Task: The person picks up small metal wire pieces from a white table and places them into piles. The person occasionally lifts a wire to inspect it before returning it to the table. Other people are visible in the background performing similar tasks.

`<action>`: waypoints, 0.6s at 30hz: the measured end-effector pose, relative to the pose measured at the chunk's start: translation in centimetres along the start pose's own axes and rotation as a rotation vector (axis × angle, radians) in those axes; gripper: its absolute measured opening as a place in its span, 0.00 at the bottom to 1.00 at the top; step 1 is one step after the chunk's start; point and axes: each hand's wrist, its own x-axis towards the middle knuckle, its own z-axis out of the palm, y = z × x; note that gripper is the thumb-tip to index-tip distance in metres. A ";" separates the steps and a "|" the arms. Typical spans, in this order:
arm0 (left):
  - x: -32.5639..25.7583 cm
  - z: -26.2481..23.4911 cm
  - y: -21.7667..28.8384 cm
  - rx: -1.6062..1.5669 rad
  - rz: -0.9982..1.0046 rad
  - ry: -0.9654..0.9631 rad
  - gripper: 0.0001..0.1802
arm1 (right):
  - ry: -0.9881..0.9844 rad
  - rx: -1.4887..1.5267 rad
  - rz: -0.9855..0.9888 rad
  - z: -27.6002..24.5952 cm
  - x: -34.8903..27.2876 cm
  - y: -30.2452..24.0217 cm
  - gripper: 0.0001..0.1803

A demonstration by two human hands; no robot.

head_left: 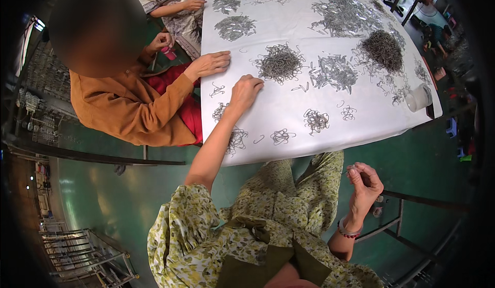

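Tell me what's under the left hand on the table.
White cloth shows around the left hand, with a hook pile just beyond it. Whatever lies directly beneath is covered.

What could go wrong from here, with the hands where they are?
The right hand pinches what looks like a small metal piece beyond the edge of the table; if the grip slips, it could fall to the green floor.
The left hand is close to a co-worker's hand, so they might bump.
The pile of hooks lies near the flat silvery pieces; a careless sweep could mix them.
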 end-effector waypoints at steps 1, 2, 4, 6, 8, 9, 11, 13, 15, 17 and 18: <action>0.6 1.6 0.5 0.018 0.026 0.007 0.07 | 0.004 0.000 -0.005 0.0 0.0 -0.1 0.08; 1.2 2.8 0.7 0.036 0.051 0.015 0.07 | 0.008 0.000 -0.010 0.2 0.0 -0.1 0.08; 2.2 4.1 0.5 0.130 0.019 0.005 0.06 | 0.012 0.006 -0.024 0.5 0.0 -0.2 0.08; 2.6 4.9 0.3 0.232 0.023 -0.030 0.05 | 0.009 -0.015 -0.026 0.4 0.0 0.1 0.08; 2.5 5.3 0.1 0.325 0.094 -0.028 0.05 | -0.013 -0.014 0.007 0.7 -0.2 0.3 0.08; 2.2 5.5 0.2 0.374 0.126 -0.028 0.06 | -0.011 -0.010 0.004 0.5 -0.3 0.2 0.08; 2.0 4.7 1.2 0.257 0.062 -0.037 0.07 | -0.001 0.028 0.002 0.7 -0.1 0.5 0.09; 1.4 4.0 2.1 0.114 -0.047 -0.003 0.07 | -0.023 0.004 -0.019 0.8 -0.2 1.1 0.10; 0.8 3.3 3.7 -0.095 -0.131 0.003 0.09 | -0.029 0.002 -0.012 0.7 -0.2 1.3 0.09; -0.1 3.3 4.6 -0.283 -0.072 0.043 0.09 | -0.059 -0.016 -0.011 0.8 -0.1 1.4 0.10; -0.6 3.4 5.7 -0.396 -0.104 -0.020 0.09 | -0.064 -0.021 -0.004 0.8 -0.1 1.5 0.10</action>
